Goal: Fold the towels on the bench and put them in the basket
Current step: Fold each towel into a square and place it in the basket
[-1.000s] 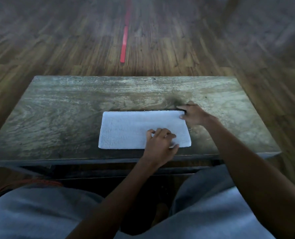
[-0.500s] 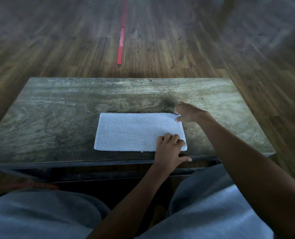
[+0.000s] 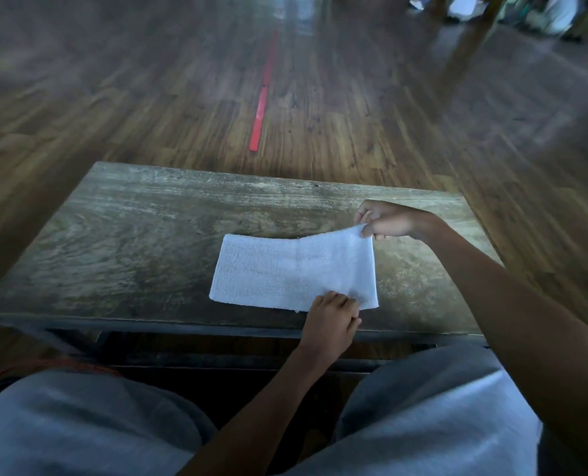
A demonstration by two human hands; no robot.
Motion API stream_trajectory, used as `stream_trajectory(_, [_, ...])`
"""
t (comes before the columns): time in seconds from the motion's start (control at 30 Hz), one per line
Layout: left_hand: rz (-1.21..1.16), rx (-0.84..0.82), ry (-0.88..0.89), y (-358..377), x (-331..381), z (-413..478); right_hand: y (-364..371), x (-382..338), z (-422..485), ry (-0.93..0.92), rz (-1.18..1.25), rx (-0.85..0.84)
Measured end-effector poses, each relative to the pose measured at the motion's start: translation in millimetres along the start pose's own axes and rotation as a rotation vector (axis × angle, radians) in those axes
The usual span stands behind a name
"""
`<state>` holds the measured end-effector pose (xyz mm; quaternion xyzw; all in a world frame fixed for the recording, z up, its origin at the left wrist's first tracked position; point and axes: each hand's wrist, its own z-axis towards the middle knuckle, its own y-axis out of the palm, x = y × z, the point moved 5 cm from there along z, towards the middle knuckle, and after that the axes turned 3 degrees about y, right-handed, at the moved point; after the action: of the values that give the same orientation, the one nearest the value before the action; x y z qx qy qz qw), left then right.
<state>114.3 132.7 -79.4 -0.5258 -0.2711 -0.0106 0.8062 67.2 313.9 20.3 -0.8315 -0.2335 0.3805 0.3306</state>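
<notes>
We find the towel (image 3: 285,273) lying on the bench (image 3: 148,235), right of its middle and close to the near edge. The right hand (image 3: 388,219) pinches the towel's far right corner, held up off the bench top. The left hand (image 3: 330,321) holds the near edge, toward the right corner. Behind the bench, a strip of tape (image 3: 261,111) lies on the floor (image 3: 388,132), pointing away from us. Our knees (image 3: 80,424) sit before the bench.

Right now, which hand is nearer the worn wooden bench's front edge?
Left: left hand grips the white towel at that bench edge; right hand holds the towel's far corner up.
</notes>
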Motion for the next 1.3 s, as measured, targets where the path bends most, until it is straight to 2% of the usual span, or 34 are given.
stream_trajectory(0.17, [-0.069,-0.008,-0.069,-2.6,-2.8,-0.9,2.4,-2.3,-0.4,0.03,-0.096,-0.008])
stream_trajectory(0.4, [0.222,-0.057,-0.178,12.2,2.0,19.8,8.7,16.4,-8.9,0.063,-0.061,0.045])
stream_trajectory(0.47, [0.257,-0.021,-0.196,13.3,4.4,26.8,9.9,20.1,-9.7,0.059,-0.046,0.058])
stream_trajectory(0.77, [0.287,0.163,-0.012,15.5,8.2,27.1,5.6,23.6,-14.2,0.012,0.052,0.063])
stream_trajectory(0.9, [0.05,0.329,-0.051,-6.3,4.7,16.1,-0.7,13.4,-14.6,-0.075,0.133,0.085])
stream_trajectory(1.0, [-0.276,0.486,-0.239,-32.7,-8.5,1.5,-3.4,0.1,-10.5,-0.108,0.223,0.066])
stream_trajectory(1.1, [-0.547,0.567,-0.397,-56.1,-26.2,-11.4,2.0,-21.1,1.0,-0.14,0.262,0.017])
stream_trajectory(1.2, [-0.605,0.65,-0.473,-78.0,-47.4,-22.5,14.4,-50.4,17.1,-0.165,0.3,-0.039])
stream_trajectory(1.3, [-0.543,0.694,-0.488,-91.1,-71.6,-35.7,32.6,-83.8,32.0,-0.193,0.314,-0.098])
